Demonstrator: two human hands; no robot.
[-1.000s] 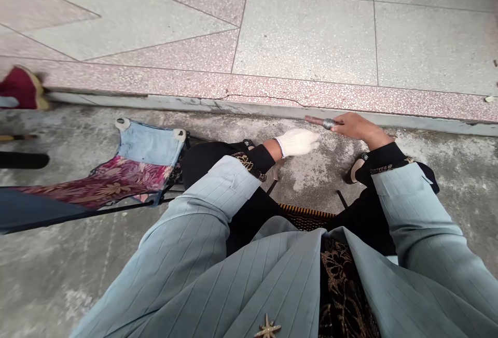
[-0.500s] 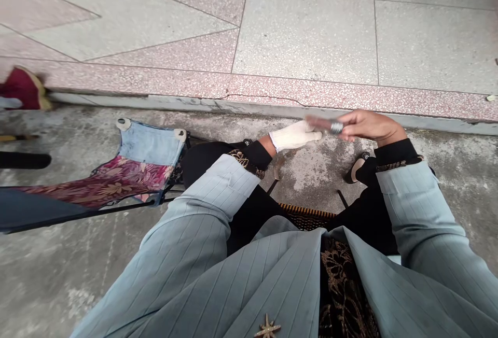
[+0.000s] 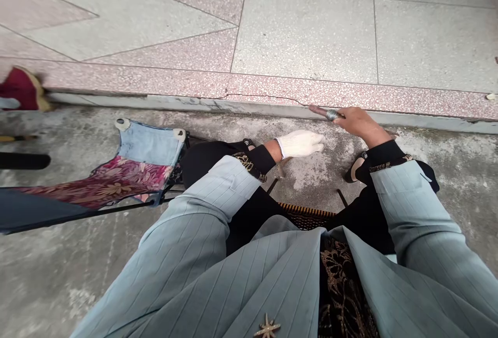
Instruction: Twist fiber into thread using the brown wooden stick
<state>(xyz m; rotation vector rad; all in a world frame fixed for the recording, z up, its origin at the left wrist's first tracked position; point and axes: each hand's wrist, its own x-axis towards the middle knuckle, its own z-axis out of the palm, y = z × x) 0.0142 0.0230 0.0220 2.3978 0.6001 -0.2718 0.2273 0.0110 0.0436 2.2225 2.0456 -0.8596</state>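
My left hand (image 3: pixel 301 144) wears a white knitted glove and is closed with its fingers curled, above the concrete between my knees. What it holds, if anything, is hidden. A thin tan piece (image 3: pixel 285 162) shows just below its wrist; whether the hand touches it I cannot tell. My bare right hand (image 3: pixel 361 124) grips a short brown stick-like tool (image 3: pixel 319 111) with silvery wire wound round it. The tool's brown end points left, in front of the step edge. A gap separates the two hands.
A low tiled step (image 3: pixel 272 86) with a crack along its edge runs across in front. To the left stands a folding chair (image 3: pixel 132 177) with denim and floral cloth. A red shoe (image 3: pixel 21 89) is at far left. Under me is a woven seat (image 3: pixel 307 216).
My right hand has drawn the tool slightly up, away from the gloved hand. My left hand has lowered a little and moved right, its fingers now more curled.
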